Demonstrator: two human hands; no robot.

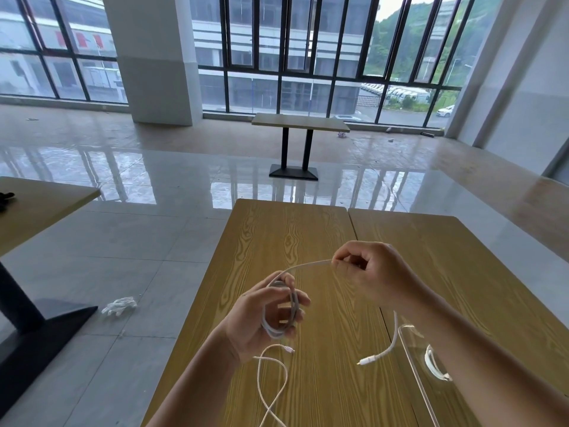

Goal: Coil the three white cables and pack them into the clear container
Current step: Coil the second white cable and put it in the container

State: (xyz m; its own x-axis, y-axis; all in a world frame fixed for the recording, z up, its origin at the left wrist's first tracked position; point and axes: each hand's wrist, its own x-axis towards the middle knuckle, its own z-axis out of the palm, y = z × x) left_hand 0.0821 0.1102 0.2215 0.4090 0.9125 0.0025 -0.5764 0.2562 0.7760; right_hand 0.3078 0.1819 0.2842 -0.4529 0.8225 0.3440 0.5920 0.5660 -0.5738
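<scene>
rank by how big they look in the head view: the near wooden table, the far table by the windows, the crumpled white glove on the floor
1. Near wood-grain table, nearest the camera.
2. Far pedestal table by the windows, shrunk by distance, so true size is unsure.
3. Crumpled white glove on the floor.

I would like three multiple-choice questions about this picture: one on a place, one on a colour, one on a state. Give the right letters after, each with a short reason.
1. Where is the clear container?
A. on the floor
B. on the wooden table, by the right forearm
C. on the far table

2. What colour is the cable being coiled?
A. black
B. red
C. white

3. How is that cable held?
A. loops around the left hand's fingers, the free end pinched by the right hand
B. lying flat and untouched
C. fully packed in the container

Answers:
1 B, its clear rim shows on the wooden table beside the right arm.
2 C, the strands are plainly white.
3 A, the loops sit on the left hand and the right hand pinches the strand.
</scene>
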